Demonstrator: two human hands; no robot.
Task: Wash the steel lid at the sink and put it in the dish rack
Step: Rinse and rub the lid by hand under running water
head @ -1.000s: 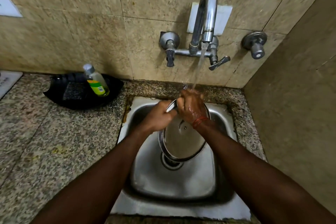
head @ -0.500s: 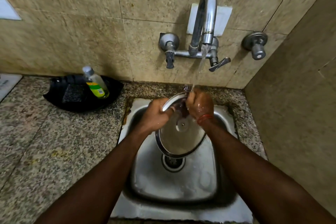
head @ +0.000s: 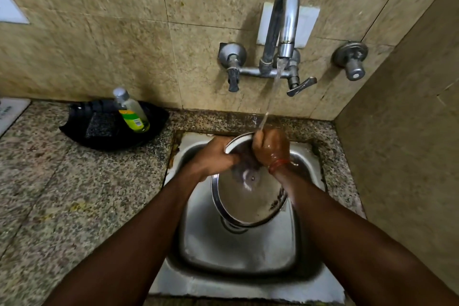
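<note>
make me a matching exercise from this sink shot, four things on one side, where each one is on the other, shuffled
Things:
1. steel lid
2. soap bottle
3. tap spout
4. red thread

Places:
A. on the tiled wall, water running from it
B. around the right wrist
C. held over the sink basin by both hands
D. leaning in the black tray on the counter

Pairs: 1-C, 2-D, 3-A, 4-B

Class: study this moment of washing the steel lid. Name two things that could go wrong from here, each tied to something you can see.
1. Both hands, left hand and right hand, grip the wet steel lid only at its upper rim; it might slip into the sink.
2. The water stream strikes the right hand and could splash onto the granite counter.
</note>
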